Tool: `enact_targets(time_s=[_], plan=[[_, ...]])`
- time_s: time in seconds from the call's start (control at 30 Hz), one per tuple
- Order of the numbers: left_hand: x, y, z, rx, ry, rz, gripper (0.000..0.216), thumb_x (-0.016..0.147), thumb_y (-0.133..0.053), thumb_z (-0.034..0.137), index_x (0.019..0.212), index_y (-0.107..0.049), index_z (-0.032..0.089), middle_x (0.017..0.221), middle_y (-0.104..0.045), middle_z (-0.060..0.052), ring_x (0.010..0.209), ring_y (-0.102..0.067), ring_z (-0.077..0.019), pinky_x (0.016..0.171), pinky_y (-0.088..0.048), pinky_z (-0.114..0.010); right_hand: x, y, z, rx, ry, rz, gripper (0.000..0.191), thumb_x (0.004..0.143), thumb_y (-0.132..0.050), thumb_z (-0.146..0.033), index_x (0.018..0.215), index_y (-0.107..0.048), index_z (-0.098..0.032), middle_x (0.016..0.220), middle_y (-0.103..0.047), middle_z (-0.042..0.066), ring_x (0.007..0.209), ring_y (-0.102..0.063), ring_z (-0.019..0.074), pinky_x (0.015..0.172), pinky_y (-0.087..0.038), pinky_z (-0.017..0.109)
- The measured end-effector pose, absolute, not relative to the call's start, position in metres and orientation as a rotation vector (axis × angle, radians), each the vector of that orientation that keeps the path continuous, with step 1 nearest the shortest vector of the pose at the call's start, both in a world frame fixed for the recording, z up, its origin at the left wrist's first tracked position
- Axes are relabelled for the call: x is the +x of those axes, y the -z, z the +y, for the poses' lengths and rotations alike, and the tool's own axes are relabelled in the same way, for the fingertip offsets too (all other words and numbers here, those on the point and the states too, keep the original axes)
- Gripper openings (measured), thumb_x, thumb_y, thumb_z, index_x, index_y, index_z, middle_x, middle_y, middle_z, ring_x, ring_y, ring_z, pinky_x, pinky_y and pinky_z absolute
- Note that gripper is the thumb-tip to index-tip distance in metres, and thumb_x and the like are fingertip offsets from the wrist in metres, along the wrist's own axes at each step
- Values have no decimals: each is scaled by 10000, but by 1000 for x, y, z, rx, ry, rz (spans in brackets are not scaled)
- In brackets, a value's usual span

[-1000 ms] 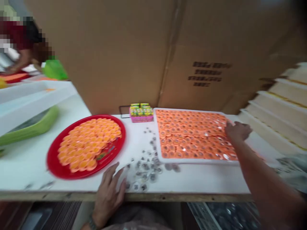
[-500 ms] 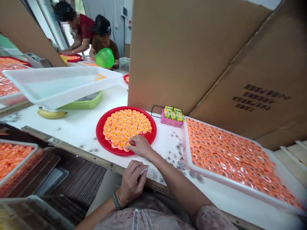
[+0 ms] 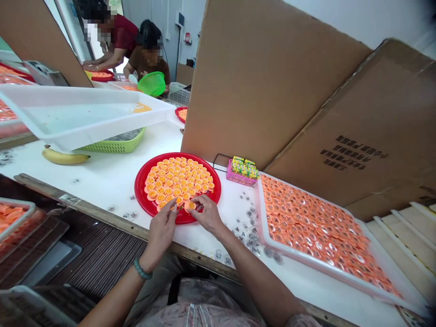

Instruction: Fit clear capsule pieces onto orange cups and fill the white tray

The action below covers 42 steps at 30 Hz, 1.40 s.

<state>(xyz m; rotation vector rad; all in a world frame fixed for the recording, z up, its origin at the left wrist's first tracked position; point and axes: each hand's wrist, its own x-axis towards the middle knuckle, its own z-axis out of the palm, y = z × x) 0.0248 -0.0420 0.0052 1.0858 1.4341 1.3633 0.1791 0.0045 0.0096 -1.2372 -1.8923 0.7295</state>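
In front of me is a round red tray (image 3: 140, 196) covered with small orange scalloped pieces (image 3: 170, 177) with yellow-orange centres. My right hand (image 3: 208, 217) is at the tray's near right edge and pinches one orange piece (image 3: 190, 206) between thumb and fingertips. Just left of it, my left hand (image 3: 162, 229) reaches over the near rim. Its thumb and fingers are pressed together beside the nearest pieces, and whatever lies between them is too small to make out.
Right of the tray stand a pink basket of yellow-green packets (image 3: 243, 170) and a long white tray of orange pieces (image 3: 313, 236). Small clear bits (image 3: 250, 231) lie between. Cardboard (image 3: 245, 91) rises behind. Leftward are a banana (image 3: 64, 156), a tilted white bin (image 3: 85, 129) and co-workers (image 3: 150, 63).
My left hand has moved from the table's edge up and left to the tray. My right hand has shifted slightly right and now shows an orange piece in its fingers. The view has turned a little.
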Motion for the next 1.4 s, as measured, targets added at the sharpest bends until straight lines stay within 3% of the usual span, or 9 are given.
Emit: enact_targets(time_s=[0.2, 0.3, 0.53, 0.77, 0.9, 1.03, 1.2, 1.4], plan=[[49, -13, -14, 526, -1198, 900, 173, 785, -586, 155, 948, -646, 140, 946, -684, -99, 793, -658, -188, 721, -549, -307, 177, -4, 3, -1165, -1021, -1526, 236, 642, -727, -316, 817, -619, -198, 803, -606, 6, 719, -571, 142, 669, -490, 274], [53, -16, -11, 476, -1196, 929, 128, 773, -565, 86, 872, -639, 121, 854, -689, -89, 733, -663, -162, 687, -558, -265, 180, -4, 7, -1137, -1214, -1419, 299, 588, -759, -369, 782, -627, -184, 769, -631, 1, 692, -581, 141, 656, -492, 274], [55, -19, -8, 508, -1097, 1035, 246, 796, -519, 59, 1026, -593, 106, 822, -695, -98, 672, -680, -181, 651, -587, -309, 183, -8, 14, -1203, -1238, -1354, 254, 648, -713, -423, 630, -656, -175, 613, -603, -11, 554, -534, 117, 535, -461, 245], [53, -20, -4, 455, -1082, 1052, 152, 813, -493, 70, 925, -589, 107, 796, -686, -108, 681, -684, -190, 656, -591, -325, 185, -6, 17, -1216, -1413, -1156, 243, 628, -726, -386, 724, -688, -166, 650, -645, -4, 570, -584, 133, 612, -520, 301], [49, -20, -3, 392, -1117, 982, 109, 827, -489, 102, 892, -576, 111, 804, -677, -100, 721, -680, -194, 718, -584, -364, 189, -7, 17, -1274, -1176, -1316, 138, 717, -652, -297, 774, -692, -178, 760, -685, 19, 711, -635, 169, 725, -515, 331], [47, -20, -6, 432, -1131, 942, 97, 787, -605, 186, 849, -576, 118, 808, -661, -73, 730, -667, -187, 727, -580, -354, 208, -22, 14, -1257, -783, -1639, 140, 806, -565, -231, 813, -702, -205, 851, -692, 25, 823, -629, 164, 797, -479, 299], [52, -15, -3, 586, -1171, 1101, 306, 659, -729, 207, 901, -546, 171, 732, -623, 3, 632, -649, -157, 632, -555, -292, 263, -33, 3, -1573, -388, -1695, 173, 845, -532, -218, 847, -704, -204, 887, -688, 41, 818, -620, 161, 777, -450, 273], [59, -9, 4, 852, -1161, 1295, 413, 629, -734, 391, 940, -580, 167, 677, -601, 17, 506, -574, -112, 477, -409, -200, 294, -7, -33, -1883, -377, -2084, 169, 839, -550, -155, 905, -705, -163, 915, -676, 80, 855, -603, 183, 781, -421, 268]])
